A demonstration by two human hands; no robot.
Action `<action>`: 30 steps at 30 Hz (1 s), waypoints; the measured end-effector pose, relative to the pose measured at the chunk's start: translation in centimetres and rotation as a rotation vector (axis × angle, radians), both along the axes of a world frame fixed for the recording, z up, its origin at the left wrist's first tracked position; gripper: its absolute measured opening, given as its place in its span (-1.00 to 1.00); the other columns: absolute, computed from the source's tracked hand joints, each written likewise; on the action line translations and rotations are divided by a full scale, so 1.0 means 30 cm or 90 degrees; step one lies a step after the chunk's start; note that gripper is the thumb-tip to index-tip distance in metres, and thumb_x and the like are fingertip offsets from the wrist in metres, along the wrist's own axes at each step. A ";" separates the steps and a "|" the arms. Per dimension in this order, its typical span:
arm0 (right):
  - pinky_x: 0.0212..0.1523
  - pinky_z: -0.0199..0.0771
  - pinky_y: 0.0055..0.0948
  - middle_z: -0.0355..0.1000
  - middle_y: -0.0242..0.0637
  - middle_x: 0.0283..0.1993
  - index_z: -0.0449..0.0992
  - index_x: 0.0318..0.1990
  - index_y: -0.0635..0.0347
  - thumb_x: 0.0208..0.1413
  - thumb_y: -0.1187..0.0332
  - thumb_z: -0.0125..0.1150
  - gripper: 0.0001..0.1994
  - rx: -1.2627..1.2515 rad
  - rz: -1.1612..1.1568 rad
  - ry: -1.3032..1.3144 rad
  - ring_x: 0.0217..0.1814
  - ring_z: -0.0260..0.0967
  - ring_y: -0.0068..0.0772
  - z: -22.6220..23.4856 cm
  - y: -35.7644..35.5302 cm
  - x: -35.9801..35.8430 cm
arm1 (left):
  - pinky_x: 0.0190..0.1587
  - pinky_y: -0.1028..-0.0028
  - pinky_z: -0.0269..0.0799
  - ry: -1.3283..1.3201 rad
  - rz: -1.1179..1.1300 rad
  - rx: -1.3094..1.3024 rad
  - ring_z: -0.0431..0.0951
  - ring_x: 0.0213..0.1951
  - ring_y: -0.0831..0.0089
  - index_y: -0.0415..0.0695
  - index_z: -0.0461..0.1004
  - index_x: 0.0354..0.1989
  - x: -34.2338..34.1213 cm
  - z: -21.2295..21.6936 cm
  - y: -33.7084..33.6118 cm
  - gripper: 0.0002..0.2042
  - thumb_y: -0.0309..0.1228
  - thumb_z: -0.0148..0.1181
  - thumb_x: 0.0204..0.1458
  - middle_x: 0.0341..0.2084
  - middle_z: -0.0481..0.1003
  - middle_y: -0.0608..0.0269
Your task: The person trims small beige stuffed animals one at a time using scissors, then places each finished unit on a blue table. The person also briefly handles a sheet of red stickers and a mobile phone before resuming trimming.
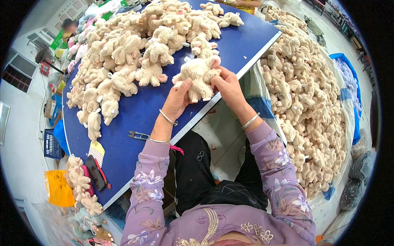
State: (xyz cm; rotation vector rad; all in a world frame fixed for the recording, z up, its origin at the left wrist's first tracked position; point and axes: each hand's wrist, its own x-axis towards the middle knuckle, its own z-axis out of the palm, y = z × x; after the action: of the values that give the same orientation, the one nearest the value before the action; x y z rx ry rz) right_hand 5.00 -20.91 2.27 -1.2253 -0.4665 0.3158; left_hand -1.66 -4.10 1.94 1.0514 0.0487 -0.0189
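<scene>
Between my two hands is a cream plush toy [198,78] with pink inner ears, held upright over the near edge of the blue table [164,104]. My left hand [177,97] grips its left side, thumb in front and the other fingers mostly behind it. With thumb and fingers pinched together, my right hand [227,84] holds its right side near an ear. A heap of similar plush toys [127,49] covers the far part of the table. Thread snips [138,135] lie on the table beside my left wrist.
To the right stands a large sack [303,102] full of the same toys. At the table's left end are a phone [96,173], a red pen [102,174], a yellow-and-white paper [97,152] and several toys. Another person [246,4] sits across the table.
</scene>
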 end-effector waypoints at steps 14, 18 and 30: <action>-0.52 0.31 -0.64 0.35 -0.46 -0.55 0.48 -0.36 0.25 0.19 0.27 0.15 -0.78 -0.069 -0.049 0.010 -0.58 0.26 -0.69 0.015 0.008 0.000 | -0.15 0.47 0.49 -0.161 0.118 0.071 0.51 -0.14 0.51 -0.19 0.36 0.04 0.041 -0.059 0.038 -0.70 -0.40 0.10 0.16 -0.12 0.48 0.24; -0.53 0.28 -0.67 0.36 -0.46 -0.54 0.49 -0.36 0.19 0.19 0.23 0.14 -0.79 -0.023 -0.024 0.149 -0.59 0.26 -0.69 -0.001 -0.012 0.025 | -0.08 0.45 0.48 -0.209 0.141 0.116 0.50 -0.09 0.47 -0.21 0.36 0.04 0.030 -0.043 0.009 -0.67 -0.46 0.19 0.10 -0.10 0.47 0.23; -0.47 0.30 -0.57 0.45 -0.39 -0.40 0.50 -0.19 0.37 0.07 0.25 0.19 -0.69 -0.059 -0.080 0.063 -0.48 0.32 -0.62 0.003 -0.008 0.026 | -0.42 0.65 0.37 -0.077 0.171 0.260 0.40 -0.44 0.71 -0.26 0.44 -0.25 0.036 -0.051 -0.007 -0.77 -0.38 0.29 0.04 -0.45 0.45 0.41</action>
State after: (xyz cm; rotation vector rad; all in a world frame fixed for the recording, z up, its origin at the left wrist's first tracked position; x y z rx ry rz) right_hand 5.76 -21.14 2.34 -1.3165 -0.2905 0.2926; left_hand -0.57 -4.32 0.42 1.4444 0.0857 0.3092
